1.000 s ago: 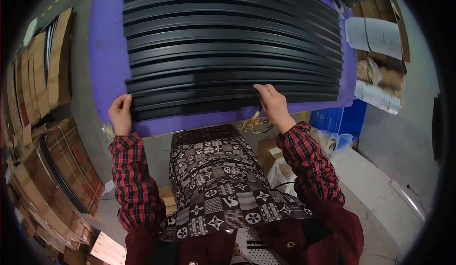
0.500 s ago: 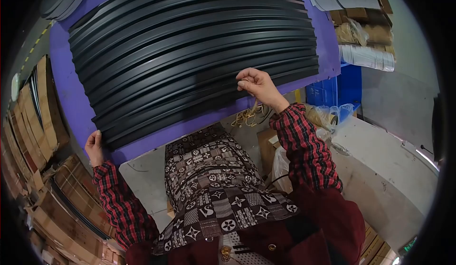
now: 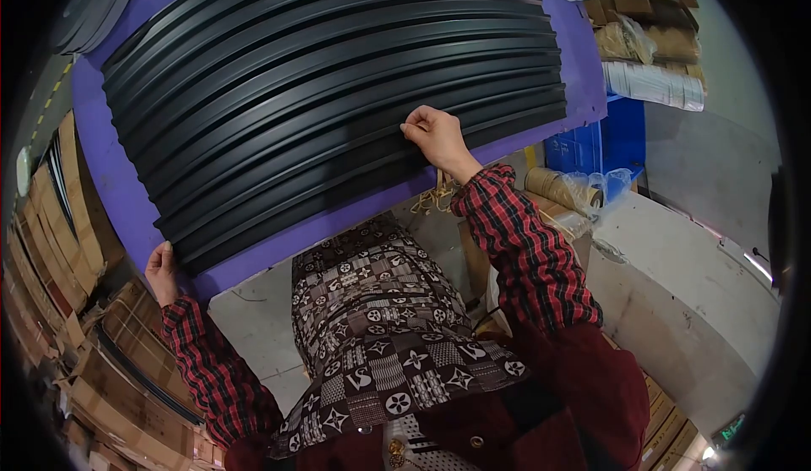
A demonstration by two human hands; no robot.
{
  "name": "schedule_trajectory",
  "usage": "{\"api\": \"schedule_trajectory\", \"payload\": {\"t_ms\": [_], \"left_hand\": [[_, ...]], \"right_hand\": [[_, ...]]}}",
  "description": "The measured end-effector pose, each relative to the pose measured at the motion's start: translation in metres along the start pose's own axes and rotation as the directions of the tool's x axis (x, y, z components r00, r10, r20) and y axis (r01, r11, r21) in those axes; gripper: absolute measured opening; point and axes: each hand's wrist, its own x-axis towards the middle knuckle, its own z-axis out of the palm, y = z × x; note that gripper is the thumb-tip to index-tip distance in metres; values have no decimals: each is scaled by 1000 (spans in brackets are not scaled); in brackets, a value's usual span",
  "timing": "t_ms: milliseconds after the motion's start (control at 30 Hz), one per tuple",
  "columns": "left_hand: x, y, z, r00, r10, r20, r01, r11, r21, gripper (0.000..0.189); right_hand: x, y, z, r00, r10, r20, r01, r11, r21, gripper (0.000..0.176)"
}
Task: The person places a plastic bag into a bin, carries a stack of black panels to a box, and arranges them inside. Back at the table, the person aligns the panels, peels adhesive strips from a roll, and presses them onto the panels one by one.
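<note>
Several long black ribbed strips lie side by side on a purple table top. My right hand pinches the near strips around their middle, fingers curled on a strip's edge. My left hand rests at the left ends of the nearest strips, at the table's front left corner, fingers against the strip ends. Both sleeves are red plaid. A patterned apron hangs below me.
Stacks of cardboard stand at the left. Rubber bands hang under the table edge. A blue crate, plastic-wrapped rolls and white sheet stacks sit at the right. A grey roll lies top left.
The view has swung so the strips now slant. My right hand slid slightly left along the strips; my left hand moved down to the strips' left ends.
</note>
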Motion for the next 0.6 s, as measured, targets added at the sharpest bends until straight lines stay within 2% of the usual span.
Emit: {"api": "schedule_trajectory", "payload": {"t_ms": [267, 333, 467, 567, 600], "left_hand": [[-2, 4, 1, 1000, -12, -9, 12, 1000, 13, 18], [-2, 2, 1, 1000, -1, 0, 1, 1000, -1, 18], [-2, 2, 3, 1000, 10, 7, -10, 1000, -19, 18], [0, -2, 1, 1000, 9, 14, -9, 1000, -23, 19], [2, -6, 1, 1000, -3, 11, 3, 1000, -31, 19]], "right_hand": [[1, -6, 1, 999, -1, -47, -2, 998, -62, 13], [0, -10, 0, 999, 35, -34, -38, 994, -100, 14], [-1, -18, -17, 1000, 18, 12, -15, 980, -201, 14], [-6, -16, -39, 992, -124, -28, 118, 978, -174, 14], [-8, -17, -52, 989, -127, -72, 111, 974, -197, 14]]}}
